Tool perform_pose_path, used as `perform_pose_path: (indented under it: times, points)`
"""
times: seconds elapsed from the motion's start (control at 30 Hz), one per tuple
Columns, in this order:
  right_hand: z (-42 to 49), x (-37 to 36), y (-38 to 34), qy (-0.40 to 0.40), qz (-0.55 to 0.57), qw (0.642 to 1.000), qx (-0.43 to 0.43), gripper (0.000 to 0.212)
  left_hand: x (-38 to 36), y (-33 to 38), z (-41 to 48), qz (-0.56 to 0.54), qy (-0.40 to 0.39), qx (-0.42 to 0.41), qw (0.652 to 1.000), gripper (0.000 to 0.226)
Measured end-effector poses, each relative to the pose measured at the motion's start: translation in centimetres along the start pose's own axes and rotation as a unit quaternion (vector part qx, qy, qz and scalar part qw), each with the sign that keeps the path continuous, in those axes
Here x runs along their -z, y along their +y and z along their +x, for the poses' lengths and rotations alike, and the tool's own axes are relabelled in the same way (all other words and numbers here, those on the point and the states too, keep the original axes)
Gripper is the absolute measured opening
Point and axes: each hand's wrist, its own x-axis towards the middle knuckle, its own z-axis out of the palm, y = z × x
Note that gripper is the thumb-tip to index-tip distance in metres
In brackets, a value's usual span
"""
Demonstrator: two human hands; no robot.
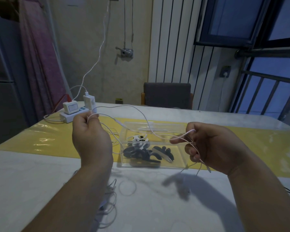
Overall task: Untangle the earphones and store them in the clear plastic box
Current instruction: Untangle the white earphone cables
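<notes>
Both hands are raised and well apart, each clamped on white wire.

- The left hand (90,136) pinches the earphone cable (129,105) between thumb and forefinger.
- The right hand (214,148) has it looped over the forefinger, with the lower fingers curled round more strands. Loose ends dangle beneath that hand.
- The cable arcs slack from one hand to the other. A second run, carrying what looks like an inline remote, sags just below it.
- The clear plastic box (166,124) sits open on the table between the hands and just beyond them.

Handling, my read: the wire is very light, limp and thin, so it will snag on itself and kink if yanked. I'd hold close to a knot or at the remote and plug ends, and feed loops through gently rather than pull.

Counts:
- One box, holding a heap of black ear hooks (141,154) too jumbled to count, one white hook (137,138) and one metal strip.
- At least two strands span the hands.
- One loose cable pile (107,206) lies under the left forearm. I cannot tell how many sets it holds.
- One separate loop (127,187) lies beside that forearm.
- One power strip (69,117) with two chargers stands beyond the left hand.
</notes>
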Motion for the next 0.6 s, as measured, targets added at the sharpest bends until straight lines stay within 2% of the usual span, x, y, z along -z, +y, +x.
perform_pose_path:
  times: [0.17, 0.23, 0.33, 0.4, 0.43, 0.5, 0.6]
  points:
    - [-0.21, 0.27, -0.11, -0.042, 0.054, 0.998, -0.001, 0.002, 0.04, 0.16, -0.05, 0.002, 0.002, -0.005, 1.000, 0.012]
    - [-0.26, 0.29, -0.18, -0.042, 0.049, 0.998, -0.006, 0.010, 0.05, 0.21, -0.10, 0.001, 0.001, -0.004, 1.000, 0.012]
    - [-0.23, 0.27, -0.23, 0.006, 0.025, 1.000, -0.011, 0.037, 0.08, 0.31, -0.18, 0.004, 0.002, -0.003, 1.000, 0.012]
    - [-0.28, 0.21, -0.25, 0.029, 0.004, 0.999, -0.012, 0.046, 0.07, 0.39, -0.21, 0.006, 0.003, -0.003, 1.000, 0.011]
    - [-0.38, 0.13, -0.27, 0.032, -0.008, 0.999, -0.018, 0.044, 0.07, 0.45, -0.25, 0.006, 0.003, 0.000, 1.000, 0.011]
    - [-0.55, 0.10, -0.33, 0.017, -0.031, 0.999, -0.034, 0.025, 0.05, 0.53, -0.33, 0.008, 0.002, 0.004, 1.000, 0.013]
    - [-0.63, 0.15, -0.36, -0.005, -0.054, 0.998, -0.041, 0.013, 0.02, 0.79, -0.65, 0.019, 0.002, -0.004, 1.000, 0.016]
